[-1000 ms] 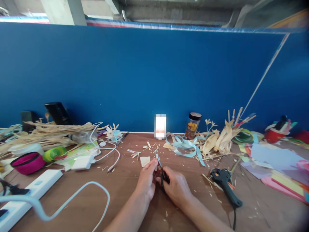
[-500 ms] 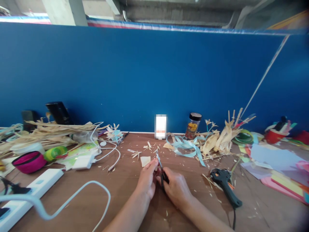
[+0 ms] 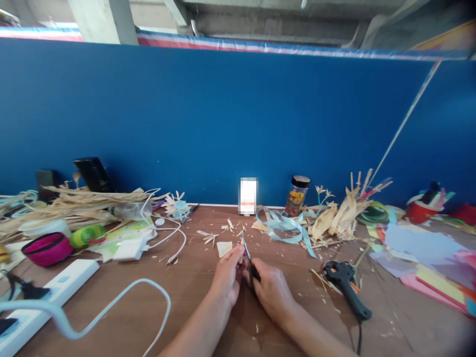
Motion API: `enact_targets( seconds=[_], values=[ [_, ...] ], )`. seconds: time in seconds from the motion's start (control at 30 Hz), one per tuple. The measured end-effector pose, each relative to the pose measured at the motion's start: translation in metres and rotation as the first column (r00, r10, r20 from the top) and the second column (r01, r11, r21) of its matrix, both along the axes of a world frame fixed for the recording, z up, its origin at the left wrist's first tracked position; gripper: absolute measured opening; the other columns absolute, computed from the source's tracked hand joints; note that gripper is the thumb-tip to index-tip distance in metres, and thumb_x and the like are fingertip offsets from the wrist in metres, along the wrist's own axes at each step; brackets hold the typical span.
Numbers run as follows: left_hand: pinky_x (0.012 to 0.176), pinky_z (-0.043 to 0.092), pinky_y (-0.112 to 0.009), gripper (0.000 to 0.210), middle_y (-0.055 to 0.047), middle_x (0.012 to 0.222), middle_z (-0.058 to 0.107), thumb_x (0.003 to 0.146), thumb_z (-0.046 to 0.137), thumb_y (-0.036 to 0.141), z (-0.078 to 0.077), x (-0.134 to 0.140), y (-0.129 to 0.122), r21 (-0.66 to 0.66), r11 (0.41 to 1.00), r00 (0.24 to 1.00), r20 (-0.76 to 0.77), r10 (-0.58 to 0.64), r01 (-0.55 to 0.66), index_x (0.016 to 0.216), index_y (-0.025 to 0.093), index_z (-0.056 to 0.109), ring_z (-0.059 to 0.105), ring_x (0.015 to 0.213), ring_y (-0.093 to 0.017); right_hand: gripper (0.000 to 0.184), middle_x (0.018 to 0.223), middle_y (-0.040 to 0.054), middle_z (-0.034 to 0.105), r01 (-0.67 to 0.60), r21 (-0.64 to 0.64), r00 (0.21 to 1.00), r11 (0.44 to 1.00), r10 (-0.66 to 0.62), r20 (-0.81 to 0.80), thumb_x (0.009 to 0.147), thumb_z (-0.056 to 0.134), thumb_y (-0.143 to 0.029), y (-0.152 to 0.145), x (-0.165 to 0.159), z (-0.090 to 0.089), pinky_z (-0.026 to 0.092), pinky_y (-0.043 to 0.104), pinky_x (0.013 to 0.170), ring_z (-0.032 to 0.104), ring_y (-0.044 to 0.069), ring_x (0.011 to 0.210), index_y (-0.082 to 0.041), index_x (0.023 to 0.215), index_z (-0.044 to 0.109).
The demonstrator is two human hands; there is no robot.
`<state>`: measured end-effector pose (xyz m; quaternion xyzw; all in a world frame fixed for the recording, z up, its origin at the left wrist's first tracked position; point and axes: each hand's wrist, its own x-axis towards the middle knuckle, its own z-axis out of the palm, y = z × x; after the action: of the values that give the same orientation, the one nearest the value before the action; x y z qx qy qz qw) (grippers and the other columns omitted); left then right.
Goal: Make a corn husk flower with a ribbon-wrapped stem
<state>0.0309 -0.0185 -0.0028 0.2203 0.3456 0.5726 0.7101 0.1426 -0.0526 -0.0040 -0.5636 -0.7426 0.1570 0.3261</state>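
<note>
Black-handled scissors (image 3: 254,272) are gripped in my right hand (image 3: 274,290), their blades pointing away from me. My left hand (image 3: 226,278) is closed just left of the blades, its thumb and fingers pinching a small pale piece of husk (image 3: 241,259). Most of that piece is hidden by the fingers, and I cannot tell whether the blades touch it. Just beyond my left fingertips a pale square scrap (image 3: 224,248) lies on the brown table (image 3: 193,307). Thin husk clippings (image 3: 210,238) are scattered past it.
To the right are a black glue gun (image 3: 347,287), light blue ribbon (image 3: 286,228), a jar (image 3: 297,196), dried husks (image 3: 336,220) and coloured paper (image 3: 424,243). On the left are a white power strip (image 3: 55,297), a looping cable (image 3: 163,297) and a pink pouch (image 3: 48,249).
The scissor blades look closer together than before. Both hands stay in nearly the same place, and the whole view has shifted slightly.
</note>
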Motion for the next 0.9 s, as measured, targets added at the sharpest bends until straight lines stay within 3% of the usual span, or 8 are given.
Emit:
enact_targets(
  seconds=[0.07,0.17,0.27,0.37,0.73,0.83,0.9],
  values=[
    [0.05,0.037,-0.017,0.021,0.002,0.057,0.055,0.057,0.071,0.028,0.001,-0.001,0.0,-0.023,0.999,0.999,-0.045,0.023,-0.024,0.069,0.014,0.061,0.049,0.051,-0.007,0.017,0.064,0.0004,0.058,0.003,-0.042,0.983,0.999,-0.011,-0.184,0.08,0.046,-0.034,0.005,0.004,0.001,0.034,0.021,0.053,0.053,0.014,0.057,-0.019,0.081,0.053],
    [0.05,0.037,-0.018,0.021,0.001,0.057,0.056,0.056,0.071,0.029,0.006,-0.002,0.0,0.042,0.999,0.978,-0.209,0.006,0.003,0.068,0.013,0.063,0.048,0.051,-0.007,0.028,0.067,-0.0005,0.057,-0.026,-0.121,0.863,0.992,-0.039,-0.504,0.074,0.055,-0.036,0.016,0.015,0.005,0.039,0.022,0.055,0.052,0.013,0.06,-0.018,0.095,0.051],
    [0.043,0.029,-0.018,0.021,0.002,0.048,0.052,0.058,0.069,0.032,0.013,-0.005,-0.003,0.136,0.979,0.901,-0.427,-0.079,0.15,0.06,0.012,0.063,0.041,0.044,-0.006,0.038,0.073,-0.0006,0.058,-0.14,-0.188,0.716,0.972,-0.032,-0.697,0.066,0.064,-0.034,0.022,0.027,0.011,0.04,0.022,0.057,0.053,0.012,0.063,-0.019,0.097,0.049],
    [0.044,0.029,-0.019,0.021,0.001,0.047,0.055,0.059,0.068,0.033,0.015,-0.007,-0.004,0.16,0.942,0.833,-0.527,-0.171,0.294,0.059,0.013,0.064,0.042,0.043,-0.008,0.039,0.073,-0.0017,0.058,-0.259,-0.236,0.642,0.937,-0.016,-0.767,0.061,0.068,-0.032,0.023,0.035,0.016,0.038,0.02,0.052,0.052,0.01,0.059,-0.019,0.093,0.051],
    [0.041,0.024,-0.019,0.022,-0.001,0.044,0.057,0.062,0.062,0.033,0.008,-0.014,-0.003,0.159,0.857,0.603,-0.772,-0.201,0.489,0.054,0.013,0.064,0.043,0.041,-0.009,0.027,0.064,-0.0046,0.054,-0.398,-0.261,0.717,0.88,0.121,-0.686,0.064,0.062,-0.021,0.017,0.04,0.014,0.034,0.018,0.051,0.046,0.006,0.053,-0.017,0.089,0.051],
    [0.041,0.025,-0.019,0.021,0.0,0.043,0.057,0.059,0.064,0.032,0.009,-0.015,-0.002,0.134,0.868,0.6,-0.772,-0.212,0.478,0.053,0.012,0.065,0.044,0.04,-0.009,0.025,0.062,-0.0046,0.054,-0.364,-0.252,0.759,0.897,0.129,-0.638,0.064,0.06,-0.02,0.016,0.037,0.017,0.033,0.018,0.049,0.045,0.007,0.052,-0.017,0.087,0.052],
    [0.041,0.028,-0.019,0.019,-0.001,0.045,0.058,0.058,0.066,0.031,0.011,-0.014,-0.003,0.122,0.891,0.647,-0.73,-0.217,0.437,0.055,0.012,0.065,0.046,0.041,-0.01,0.025,0.063,-0.0044,0.054,-0.325,-0.225,0.755,0.918,0.108,-0.647,0.063,0.062,-0.021,0.015,0.034,0.017,0.034,0.018,0.05,0.046,0.007,0.053,-0.017,0.086,0.051]
  ],
)
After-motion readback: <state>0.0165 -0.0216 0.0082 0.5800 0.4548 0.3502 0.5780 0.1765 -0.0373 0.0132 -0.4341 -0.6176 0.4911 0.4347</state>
